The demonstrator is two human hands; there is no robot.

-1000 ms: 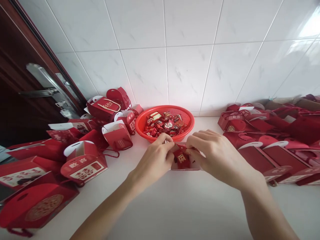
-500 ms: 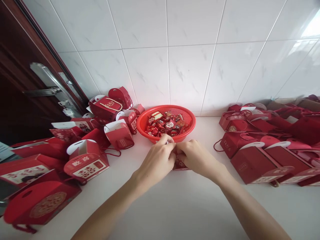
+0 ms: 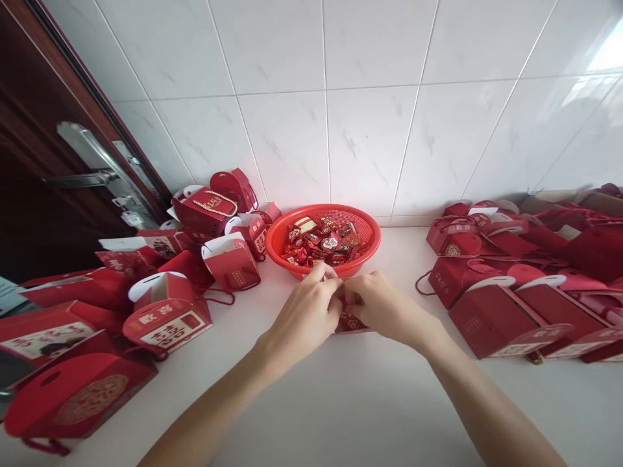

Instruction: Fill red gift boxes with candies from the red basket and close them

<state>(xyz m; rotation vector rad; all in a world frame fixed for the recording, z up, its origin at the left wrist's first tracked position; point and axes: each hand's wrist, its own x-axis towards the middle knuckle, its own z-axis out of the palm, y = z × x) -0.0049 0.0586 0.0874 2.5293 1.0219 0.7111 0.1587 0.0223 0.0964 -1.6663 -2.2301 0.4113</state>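
Note:
In the middle of the white counter, my left hand (image 3: 310, 299) and my right hand (image 3: 387, 305) meet over a red gift box (image 3: 353, 323). Fingers of both hands are bent and closed at its top, and they hide most of it. Only its patterned lower front shows below my fingers. Just behind the hands stands a red plastic basket (image 3: 372, 250) with wrapped candies (image 3: 329, 243) in it. My left fingertips overlap the basket's near rim in the view; I cannot tell whether they touch it.
Several red gift boxes (image 3: 168, 321) with cords crowd the left side. More red boxes (image 3: 501, 318) stand in rows at the right. A white tiled wall (image 3: 370, 143) closes off the back, and a dark door with a metal handle (image 3: 90, 178) is at far left.
Both hands stay at the box with almost no movement. The view has shifted very slightly.

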